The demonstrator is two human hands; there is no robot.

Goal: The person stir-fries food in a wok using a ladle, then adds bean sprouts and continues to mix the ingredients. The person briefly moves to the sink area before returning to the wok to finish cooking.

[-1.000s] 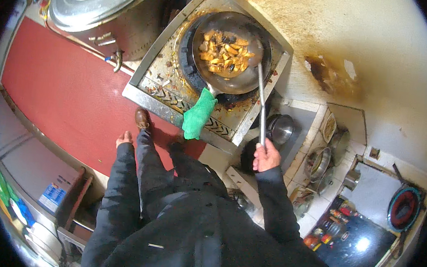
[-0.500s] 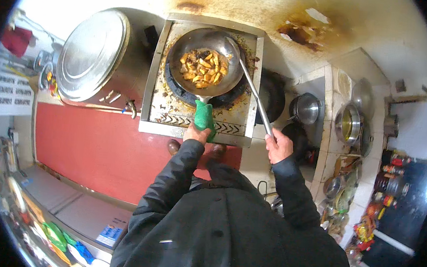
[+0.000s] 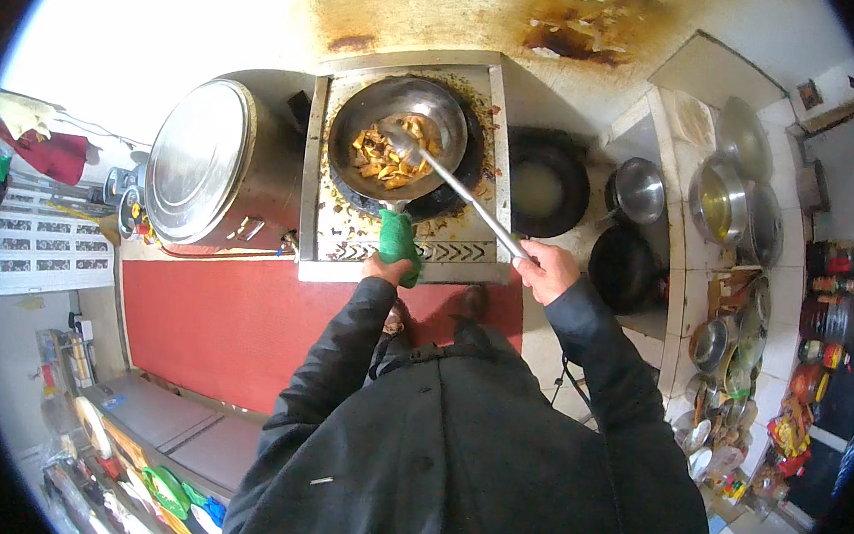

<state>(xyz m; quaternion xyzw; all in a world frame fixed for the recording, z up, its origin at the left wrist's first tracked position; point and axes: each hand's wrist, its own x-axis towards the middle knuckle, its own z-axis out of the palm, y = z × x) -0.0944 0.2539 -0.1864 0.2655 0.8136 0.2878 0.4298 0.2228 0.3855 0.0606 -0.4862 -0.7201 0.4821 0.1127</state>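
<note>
A steel wok (image 3: 446, 108) sits over the stove's burner, tilted a little, with browned, sliced food pieces (image 3: 385, 168) in its bottom. Its handle is wrapped in a green cloth (image 3: 398, 240), and my left hand (image 3: 387, 268) grips the near end of that wrapping. My right hand (image 3: 549, 273) is closed around the end of a long-handled metal ladle (image 3: 463, 192). The ladle's head rests among the food pieces, covering some of them. What the food is cannot be made out exactly.
Left of the stove (image 3: 318, 248) stands a large lidded metal pot (image 3: 200, 159). On the right are a dark wok with cloudy liquid (image 3: 539, 187), a small steel pan (image 3: 640, 190) and a bowl of yellowish oil (image 3: 718, 205). A red floor covering (image 3: 231, 332) lies below, beside grey cabinets (image 3: 155, 411).
The ladle's head has come from the wok's far right rim down into the food, and my right hand shifted slightly left. My left hand keeps its grip. The whole view has shifted.
</note>
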